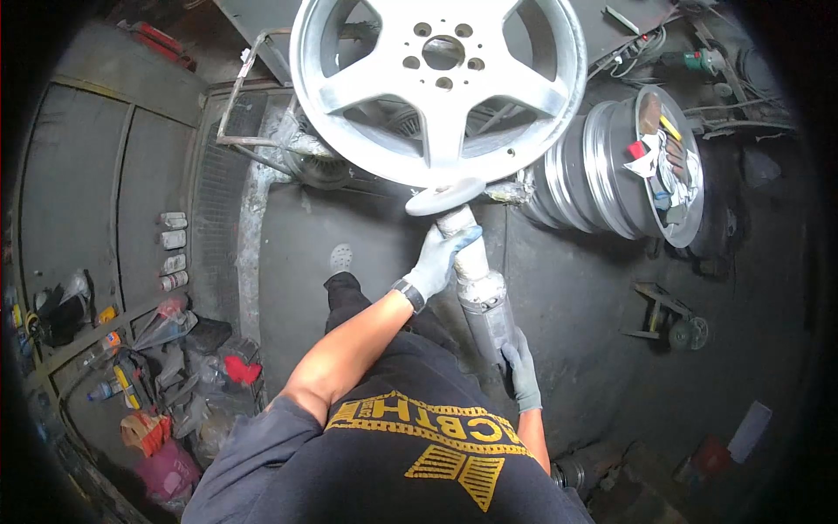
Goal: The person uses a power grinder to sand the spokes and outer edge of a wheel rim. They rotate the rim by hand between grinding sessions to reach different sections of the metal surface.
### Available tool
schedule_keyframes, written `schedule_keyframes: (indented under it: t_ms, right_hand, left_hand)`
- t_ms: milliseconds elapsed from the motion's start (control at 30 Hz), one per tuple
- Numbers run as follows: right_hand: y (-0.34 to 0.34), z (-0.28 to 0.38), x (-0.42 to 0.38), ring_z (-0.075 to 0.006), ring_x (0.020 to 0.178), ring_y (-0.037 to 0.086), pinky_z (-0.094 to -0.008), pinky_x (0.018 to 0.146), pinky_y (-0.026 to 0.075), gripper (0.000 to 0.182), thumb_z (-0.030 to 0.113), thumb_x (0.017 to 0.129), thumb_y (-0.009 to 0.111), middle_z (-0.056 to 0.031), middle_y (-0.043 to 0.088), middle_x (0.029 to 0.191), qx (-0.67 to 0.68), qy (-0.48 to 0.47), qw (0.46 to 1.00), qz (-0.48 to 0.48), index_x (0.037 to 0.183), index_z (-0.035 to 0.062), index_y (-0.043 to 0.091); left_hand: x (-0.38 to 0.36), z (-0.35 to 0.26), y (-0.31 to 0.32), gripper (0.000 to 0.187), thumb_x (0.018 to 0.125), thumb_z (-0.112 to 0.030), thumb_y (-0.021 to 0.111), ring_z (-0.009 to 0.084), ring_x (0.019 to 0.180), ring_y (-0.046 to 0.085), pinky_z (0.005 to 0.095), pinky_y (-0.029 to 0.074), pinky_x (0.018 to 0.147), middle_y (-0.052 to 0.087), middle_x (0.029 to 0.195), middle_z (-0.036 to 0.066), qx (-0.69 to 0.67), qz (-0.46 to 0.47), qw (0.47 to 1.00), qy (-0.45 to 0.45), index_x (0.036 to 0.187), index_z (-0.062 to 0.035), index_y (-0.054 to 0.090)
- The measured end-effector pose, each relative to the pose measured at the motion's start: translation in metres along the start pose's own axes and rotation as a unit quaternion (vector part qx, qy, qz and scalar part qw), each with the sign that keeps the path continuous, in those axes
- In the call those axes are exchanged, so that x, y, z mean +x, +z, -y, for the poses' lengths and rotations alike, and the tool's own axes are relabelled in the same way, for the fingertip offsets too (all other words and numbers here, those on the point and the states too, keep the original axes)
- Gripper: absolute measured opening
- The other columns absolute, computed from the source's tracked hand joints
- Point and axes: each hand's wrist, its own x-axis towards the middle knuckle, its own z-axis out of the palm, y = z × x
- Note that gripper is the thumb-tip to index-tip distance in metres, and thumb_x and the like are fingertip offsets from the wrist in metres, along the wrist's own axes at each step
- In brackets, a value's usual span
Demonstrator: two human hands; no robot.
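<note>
A large silver five-spoke wheel rim [443, 131] stands upright at the top centre. Below it, a dusty grey power tool [489, 319] with a round pale disc [445, 196] at its head lies slantwise between my hands. The disc is at the rim's lower edge; whether it touches I cannot tell. My left hand [436, 259], in a light grey glove, is wrapped round the tool's neck just below the disc. Lower down, my right hand [522, 371], also gloved, grips the rear end of the tool's body, its fingers partly hidden.
Right of the rim, stacked wheels [602, 170] carry rags and small tools. A metal frame [247, 92] stands behind on the left. Bags and bottles [175, 375] lie at the lower left. A grinder-like tool [685, 334] rests at the right, and another with a green body [703, 61] sits above.
</note>
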Motion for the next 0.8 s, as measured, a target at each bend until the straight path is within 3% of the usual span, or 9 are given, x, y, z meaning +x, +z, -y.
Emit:
schedule_keyframes:
  t_ms: [233, 267, 367, 467, 633, 800]
  right_hand:
    - [0.052, -0.019, 0.034, -0.0268, 0.145, 0.044, -0.0365, 0.122, 0.031, 0.074, 0.03, 0.101, 0.065, -0.0192, 0.049, 0.156, -0.076, -0.028, 0.996, 0.046, 0.158, -0.006, 0.036]
    - [0.061, -0.016, 0.036, -0.0268, 0.145, 0.044, -0.0365, 0.122, 0.031, 0.074, 0.03, 0.101, 0.065, -0.0192, 0.049, 0.156, -0.073, -0.028, 0.996, 0.048, 0.158, -0.006, 0.036]
    - [0.094, 0.011, 0.048, -0.0277, 0.145, 0.045, -0.037, 0.122, 0.033, 0.075, 0.031, 0.101, 0.065, -0.0207, 0.05, 0.156, -0.091, -0.032, 0.993, 0.06, 0.158, -0.0063, 0.036]
    - [0.114, 0.021, 0.057, -0.0294, 0.144, 0.048, -0.0385, 0.12, 0.036, 0.078, 0.031, 0.097, 0.073, -0.0233, 0.052, 0.154, -0.074, -0.03, 0.994, 0.072, 0.158, -0.0042, 0.038]
    - [0.11, 0.018, 0.064, -0.0292, 0.145, 0.049, -0.0387, 0.12, 0.037, 0.081, 0.032, 0.094, 0.077, -0.0234, 0.052, 0.154, -0.135, -0.041, 0.988, 0.062, 0.158, -0.0019, 0.04]
    - [0.07, 0.004, 0.056, -0.0281, 0.146, 0.048, -0.0386, 0.121, 0.035, 0.084, 0.031, 0.09, 0.081, -0.0227, 0.052, 0.154, -0.129, -0.024, 0.99, 0.044, 0.157, -0.0011, 0.041]
  left_hand:
    - [-0.02, -0.059, -0.05, 0.05, 0.09, -0.003, 0.079, 0.0176, 0.105, 0.07, 0.034, 0.058, 0.093, 0.069, 0.116, 0.006, -0.022, -0.048, 0.997, 0.058, 0.134, -0.0022, 0.057]
    - [-0.02, -0.066, -0.059, 0.033, 0.097, -0.008, 0.072, 0.0244, 0.101, 0.072, 0.0402, 0.06, 0.093, 0.071, 0.11, 0.012, 0.011, -0.057, 0.995, 0.078, 0.126, -0.0026, 0.06]
    - [-0.026, -0.098, -0.076, 0.028, 0.097, -0.012, 0.073, 0.0269, 0.102, 0.073, 0.042, 0.06, 0.092, 0.071, 0.109, 0.013, 0.024, -0.051, 0.994, 0.093, 0.121, -0.0012, 0.062]
    - [-0.026, -0.12, -0.089, 0.021, 0.097, -0.011, 0.071, 0.0278, 0.097, 0.074, 0.0426, 0.062, 0.088, 0.073, 0.104, 0.013, 0.027, -0.065, 0.994, 0.088, 0.115, -0.0011, 0.065]
    - [-0.022, -0.114, -0.103, 0.025, 0.092, -0.004, 0.074, 0.0267, 0.096, 0.075, 0.0394, 0.061, 0.089, 0.075, 0.104, 0.014, -0.012, -0.075, 0.995, 0.062, 0.115, 0.0029, 0.068]
    - [-0.026, -0.073, -0.077, 0.028, 0.088, -0.003, 0.076, 0.0275, 0.098, 0.074, 0.0403, 0.061, 0.091, 0.074, 0.103, 0.014, -0.045, -0.086, 0.994, 0.056, 0.114, 0.0027, 0.068]
